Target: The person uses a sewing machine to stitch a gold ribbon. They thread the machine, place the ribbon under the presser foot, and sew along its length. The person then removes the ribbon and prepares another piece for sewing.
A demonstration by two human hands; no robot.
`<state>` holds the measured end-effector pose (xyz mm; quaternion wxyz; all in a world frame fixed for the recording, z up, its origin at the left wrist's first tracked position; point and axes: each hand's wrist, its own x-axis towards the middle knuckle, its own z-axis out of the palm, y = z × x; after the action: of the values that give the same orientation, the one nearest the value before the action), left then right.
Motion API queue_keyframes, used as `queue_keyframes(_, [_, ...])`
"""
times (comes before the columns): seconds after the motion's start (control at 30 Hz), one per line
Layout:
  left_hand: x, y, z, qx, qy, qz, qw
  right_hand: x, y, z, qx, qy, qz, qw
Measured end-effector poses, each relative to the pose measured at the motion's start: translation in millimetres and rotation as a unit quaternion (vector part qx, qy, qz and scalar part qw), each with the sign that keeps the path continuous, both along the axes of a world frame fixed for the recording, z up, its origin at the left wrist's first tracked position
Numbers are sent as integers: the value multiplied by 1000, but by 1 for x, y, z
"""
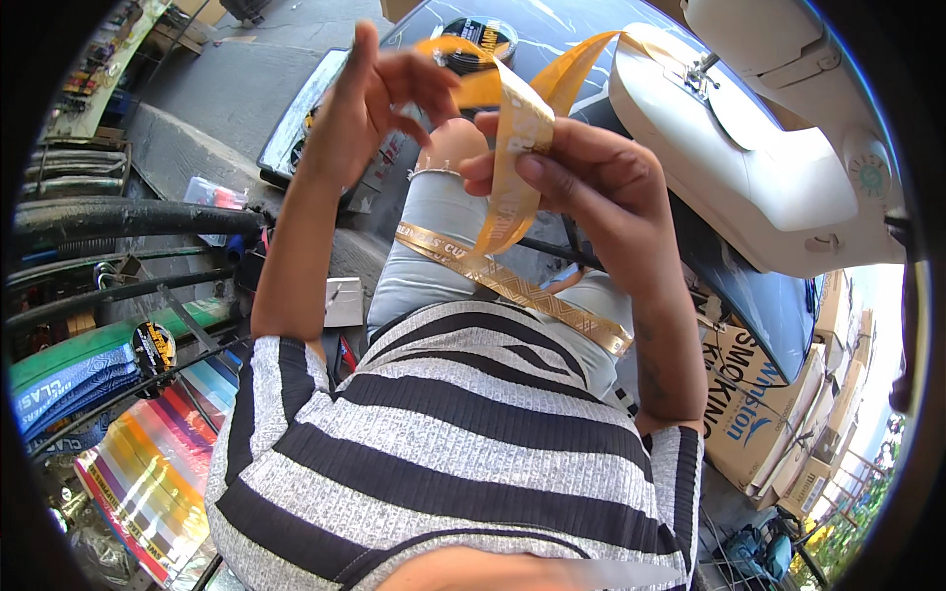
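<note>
"As the head view looks down on your lap, your right hand (606, 182) has the gold ribbon (522, 148) pinched firmly between thumb and fingers!"

"And your left hand (370, 108)?"

"Raised across from it, thumb standing up, fingers parted and loosely curled. One blurred stretch of the ribbon passes right by those fingertips; whether you're touching it, I can't tell."

"So where does the ribbon run?"

"It's up over your lap, dangling below your right fingers, and one length climbs to the white sewing machine (729, 167). Look lower: a patterned gold strip (522, 288) lies slantwise across your pale jeans (429, 212)!"

"What's around you?"

"Ahead, the dark marbled table (567, 28) carries the machine and, behind the ribbon, a round black-and-yellow disc (485, 35). Cardboard boxes (764, 414) stand to your right, and rows of coloured strips (163, 463) lie low on your left."
</note>
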<state>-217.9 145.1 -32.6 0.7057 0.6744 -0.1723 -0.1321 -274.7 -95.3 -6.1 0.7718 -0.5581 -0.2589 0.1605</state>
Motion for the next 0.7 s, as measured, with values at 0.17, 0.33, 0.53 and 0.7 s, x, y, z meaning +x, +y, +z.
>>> queue_keyframes(0.17, [-78,-43,-21,-125,27,-194,973,29,13,8,-33,-71,45,996])
queue_keyframes(0.33, [-81,-32,-2,-168,129,-50,976,33,15,-7,-26,66,71,995])
queue_keyframes(0.53, [-74,-20,-6,-183,75,79,977,-19,17,-48,-55,149,21,987])
queue_keyframes(0.7, [-70,-28,-17,-168,60,111,978,-35,8,-56,-87,177,-33,980])
